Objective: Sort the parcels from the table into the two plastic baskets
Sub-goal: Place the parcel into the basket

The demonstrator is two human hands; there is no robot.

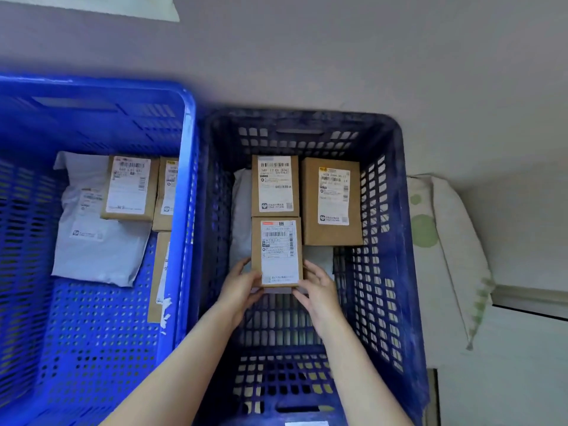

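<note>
Two plastic baskets stand side by side: a bright blue basket (pixel 187 124) on the left and a dark blue basket (pixel 399 210) on the right. Inside the dark one, both hands hold a small brown labelled box (pixel 276 250) by its near end. My left hand (pixel 242 287) grips its left side, my right hand (pixel 316 287) its right side. Behind it lie a second small box (pixel 275 186), a larger box (pixel 332 201) and white mailer bags (pixel 241 210). The bright basket holds a white mailer (pixel 92 241) and brown boxes (pixel 129 187).
A white pillow with green dots (pixel 445 241) lies to the right of the dark basket on a pale surface. A grey wall (pixel 338 56) runs behind both baskets. Another brown box (pixel 159 272) leans against the bright basket's right wall.
</note>
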